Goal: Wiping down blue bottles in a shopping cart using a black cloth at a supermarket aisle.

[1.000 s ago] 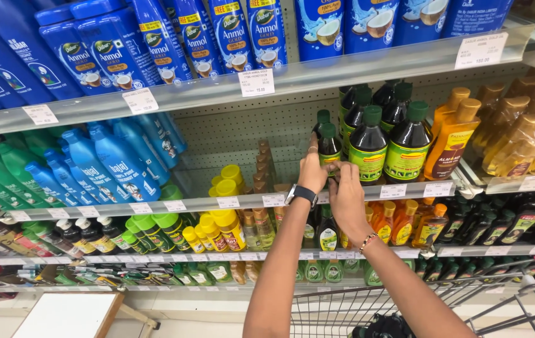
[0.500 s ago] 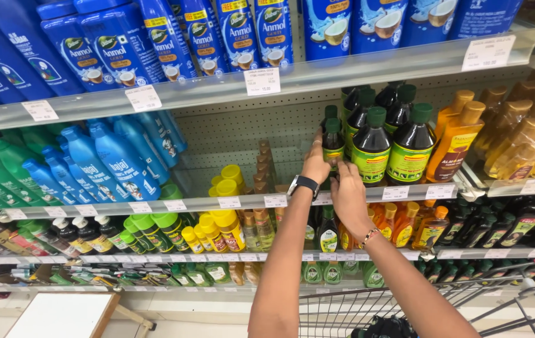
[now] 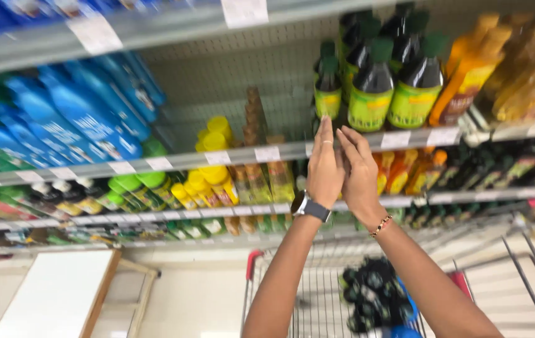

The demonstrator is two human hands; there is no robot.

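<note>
My left hand (image 3: 325, 168), with a dark watch on the wrist, and my right hand (image 3: 360, 175), with a beaded bracelet, are raised side by side with fingers stretched upward. Both hold nothing. Their fingertips reach the front edge of a shelf (image 3: 280, 152) lined with white price tags. Just above the fingertips stands a small dark bottle (image 3: 328, 87) with a green label. Larger dark bottles (image 3: 372, 87) with green labels and green caps stand beside it to the right.
Blue bottles (image 3: 86, 116) fill the left of the shelf, yellow ones (image 3: 214, 181) the middle, orange ones (image 3: 467, 75) the right. Below my arms is a wire shopping cart (image 3: 317, 294) holding several dark bottles (image 3: 373, 300). A white board (image 3: 55, 300) leans at lower left.
Both hands were around the small dark bottle on the shelf; now they are off it, slightly lower, with fingers straight. The view has blurred and shifted downward, showing more of the cart.
</note>
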